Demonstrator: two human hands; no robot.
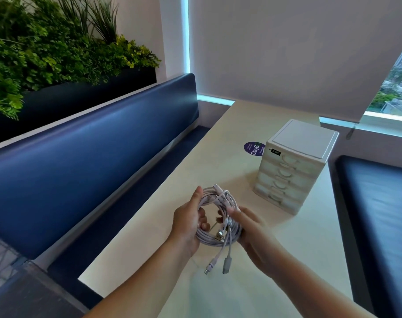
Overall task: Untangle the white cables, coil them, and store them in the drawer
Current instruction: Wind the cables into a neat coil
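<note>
Above the pale cream bench (227, 125), the left hand (188, 223) and the right hand (252, 228) each grip opposite sides of a coiled bundle of white cables (208, 240), plug ends dangling, near the small white plastic drawer unit (291, 171), whose drawers are all closed.

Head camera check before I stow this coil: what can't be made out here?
Head view only.
- Cable count: strands of the white cables overlap, and the left hand and right hand cover both sides of the coil.
- Drawer contents: the drawer unit has its fronts shut and blurred.
- Sticker: partly behind the unit, small print too small.
- Right fingertips: hidden behind the coil.
</note>
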